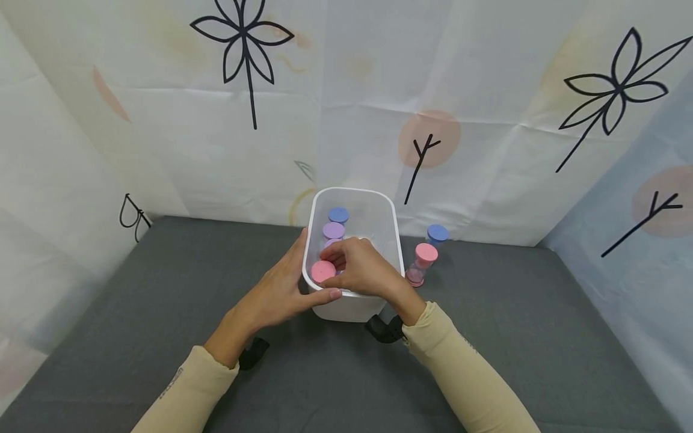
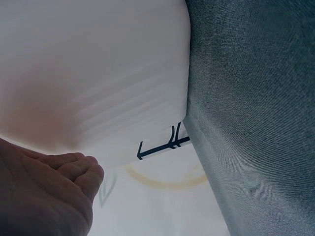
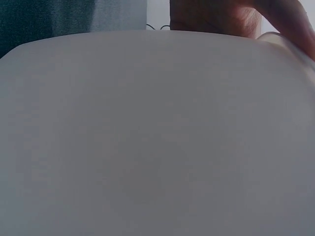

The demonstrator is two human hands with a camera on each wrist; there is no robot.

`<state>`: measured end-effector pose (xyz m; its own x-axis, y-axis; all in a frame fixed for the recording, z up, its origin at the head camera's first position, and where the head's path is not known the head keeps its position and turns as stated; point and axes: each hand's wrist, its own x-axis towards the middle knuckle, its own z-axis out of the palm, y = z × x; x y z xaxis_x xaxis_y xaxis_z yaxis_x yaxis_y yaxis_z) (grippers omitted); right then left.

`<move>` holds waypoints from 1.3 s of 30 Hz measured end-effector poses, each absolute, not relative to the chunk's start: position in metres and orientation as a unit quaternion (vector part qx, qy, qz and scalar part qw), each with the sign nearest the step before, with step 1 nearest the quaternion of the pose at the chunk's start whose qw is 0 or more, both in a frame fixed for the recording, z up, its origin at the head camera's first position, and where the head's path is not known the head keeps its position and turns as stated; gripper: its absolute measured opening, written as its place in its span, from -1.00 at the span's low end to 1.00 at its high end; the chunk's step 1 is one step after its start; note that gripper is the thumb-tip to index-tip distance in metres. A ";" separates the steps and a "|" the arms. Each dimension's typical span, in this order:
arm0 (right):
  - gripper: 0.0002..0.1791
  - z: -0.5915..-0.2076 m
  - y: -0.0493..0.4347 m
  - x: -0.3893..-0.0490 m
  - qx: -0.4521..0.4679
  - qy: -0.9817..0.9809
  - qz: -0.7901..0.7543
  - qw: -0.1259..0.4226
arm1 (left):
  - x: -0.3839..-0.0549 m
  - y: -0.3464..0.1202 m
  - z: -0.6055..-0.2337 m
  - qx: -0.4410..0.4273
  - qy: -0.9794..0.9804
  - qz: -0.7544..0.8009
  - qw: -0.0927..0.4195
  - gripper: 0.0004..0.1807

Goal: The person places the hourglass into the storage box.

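A white plastic bin (image 1: 349, 308) stands at the back middle of the table. My left hand (image 1: 277, 290) rests against its left side, fingers extended along the outer wall and thumb at the near rim. In the left wrist view, that hand (image 2: 54, 189) lies beside the bin wall (image 2: 108, 64). My right hand (image 1: 364, 268) reaches inside and pinches a pink-capped sand timer (image 1: 323, 272) at the near left corner. Behind it in the bin are purple-capped sand timers (image 1: 333, 230) and a blue-capped one (image 1: 338, 214), partly hidden. The bin wall (image 3: 157, 137) fills most of the right wrist view.
Right of the bin, a pink sand timer (image 1: 423, 261) stands upright on the dark grey table (image 1: 487, 337), with a blue sand timer (image 1: 437, 234) behind it. A patterned white cloth (image 1: 357, 72) hangs along the table's back edge.
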<state>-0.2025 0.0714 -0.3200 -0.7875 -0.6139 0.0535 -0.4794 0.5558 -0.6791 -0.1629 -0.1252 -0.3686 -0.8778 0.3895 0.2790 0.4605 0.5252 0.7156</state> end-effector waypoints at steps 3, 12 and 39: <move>-0.55 -0.320 0.071 -0.202 -0.309 0.878 -0.352 0.099 | -0.163 -0.125 -0.368 -0.242 -0.873 -0.421 0.041 0.30; -0.52 -0.319 0.072 -0.201 -0.298 0.877 -0.370 0.075 | -0.163 -0.125 -0.367 -0.251 -0.868 -0.425 0.047 0.28; -0.56 -0.309 0.131 -0.190 -0.249 0.739 -0.623 -0.061 | -0.167 -0.124 -0.368 -0.267 -0.851 -0.450 0.050 0.25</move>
<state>-0.1898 0.1309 -0.3092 -0.8689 -0.2920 0.3998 -0.4435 0.1001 -0.8907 -0.1673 -0.1241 -0.3678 -0.8528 0.4089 0.3249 0.4987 0.4527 0.7392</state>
